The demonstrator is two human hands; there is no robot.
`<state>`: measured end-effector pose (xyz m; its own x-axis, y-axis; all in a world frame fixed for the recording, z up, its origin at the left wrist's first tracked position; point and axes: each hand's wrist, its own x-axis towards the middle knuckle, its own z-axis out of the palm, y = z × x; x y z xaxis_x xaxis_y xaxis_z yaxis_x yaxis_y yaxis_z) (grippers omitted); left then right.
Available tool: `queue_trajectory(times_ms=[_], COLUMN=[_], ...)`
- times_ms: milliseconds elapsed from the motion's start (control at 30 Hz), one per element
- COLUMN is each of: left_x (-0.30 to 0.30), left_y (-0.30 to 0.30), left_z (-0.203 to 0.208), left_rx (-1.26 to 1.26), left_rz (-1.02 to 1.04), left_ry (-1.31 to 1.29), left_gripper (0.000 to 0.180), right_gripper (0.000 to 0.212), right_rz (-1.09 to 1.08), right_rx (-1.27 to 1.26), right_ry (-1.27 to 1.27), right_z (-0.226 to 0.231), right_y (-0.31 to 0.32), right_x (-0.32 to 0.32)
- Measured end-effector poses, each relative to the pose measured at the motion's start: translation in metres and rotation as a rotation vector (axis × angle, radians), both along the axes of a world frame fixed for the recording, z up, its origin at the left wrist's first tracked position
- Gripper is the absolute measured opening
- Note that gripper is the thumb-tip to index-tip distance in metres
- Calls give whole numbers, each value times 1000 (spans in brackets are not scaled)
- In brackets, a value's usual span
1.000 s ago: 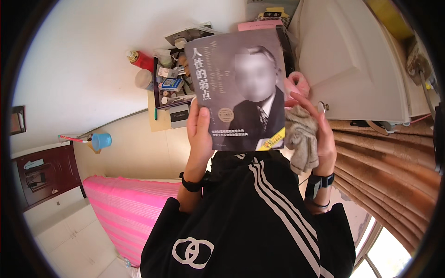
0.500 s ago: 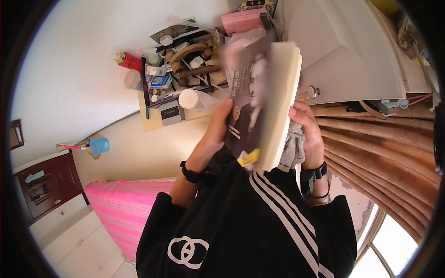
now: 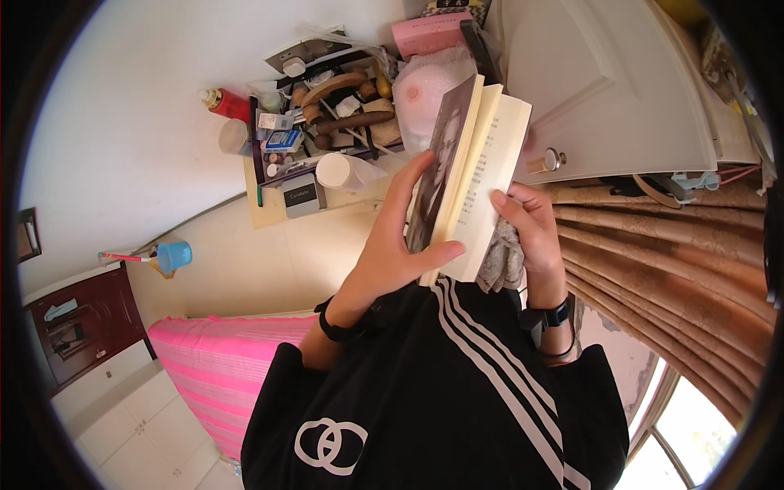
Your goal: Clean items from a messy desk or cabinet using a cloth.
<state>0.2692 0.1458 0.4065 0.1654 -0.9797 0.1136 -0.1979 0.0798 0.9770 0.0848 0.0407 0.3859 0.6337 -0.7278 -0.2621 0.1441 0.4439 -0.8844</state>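
Note:
A thick paperback book [image 3: 487, 175] is held up in front of my chest, partly open, with printed lines showing on a right-hand page. Its dark cover with a grey portrait faces left. My left hand [image 3: 390, 245] grips the left part, fingers along the cover and thumb reaching over the lower page edges. On the other side, my right hand [image 3: 535, 224] pinches the right edge, thumb on the page and its other fingers mostly behind. A crumpled grey cloth [image 3: 500, 263] hangs below the right hand, against the book; whether the fingers hold it too is hidden.
Beyond the book, a dark-rimmed tray [image 3: 260, 167] carries wooden massage tools and small boxes. Around it are a white cup [image 3: 333, 171], a grey box [image 3: 304, 196], a red bottle [image 3: 226, 105] and a bubble-wrapped item [image 3: 425, 98]. A white cabinet door [image 3: 612, 90] and brown curtain [image 3: 653, 261] stand right.
The book has opened from nearly closed, so inner pages now show. My left thumb has moved from the cover onto the page edges, and my right thumb lies on a page.

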Motion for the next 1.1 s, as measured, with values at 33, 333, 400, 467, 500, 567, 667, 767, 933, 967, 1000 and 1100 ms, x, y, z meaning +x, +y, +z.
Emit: queue_trajectory(times_ms=[33, 333, 400, 467, 500, 567, 667, 767, 933, 967, 1000, 1100], left_x=[-1, 40, 33, 31, 33, 30, 39, 44, 54, 54, 51, 53], left_y=[2, 23, 24, 18, 16, 18, 15, 14, 25, 26, 26, 26], left_z=[0, -19, -22, -34, -44, -52, -45, -37, -41, -43, -44, -46], left_rx=[1, 125, 94, 36, 33, 45, -9, 3, 97, 110, 83, 98], left_rz=[1, 40, 90, -53, -163, -95, -30, 83, -24, -133, -120, -106], left_ry=[2, 1297, 1125, 1696, 1688, 1648, 1398, 992, 1253, 1435, 1458, 1364], left_gripper=[65, 56, 52, 46, 44, 44, 40, 42, 45, 45, 44, 45], right_gripper=[24, 35, 35, 35, 36, 36, 37, 38, 39, 39, 39, 40], right_rz=[2, -45, -65, -75, -76, -76, -72, -63, -64, -63, -50, -31], right_rx=[-43, 2, 7, 16, 49, 82, 118, 113, 116, 117, 129, 104], right_ry=[49, -137, -145, -164, -235, -306, -370, -353, -387, -386, -403, -338], right_z=[0, -14, -20, -27, -34, -41, -40, -35, -53, -53, -53, -36], right_y=[2, -5, -3, 0, 2, 3, 3, 2, 4, 4, 4, 1], right_x=[1, -20, -20, -21, -22, -23, -22, -21, -30, -30, -29, -22])
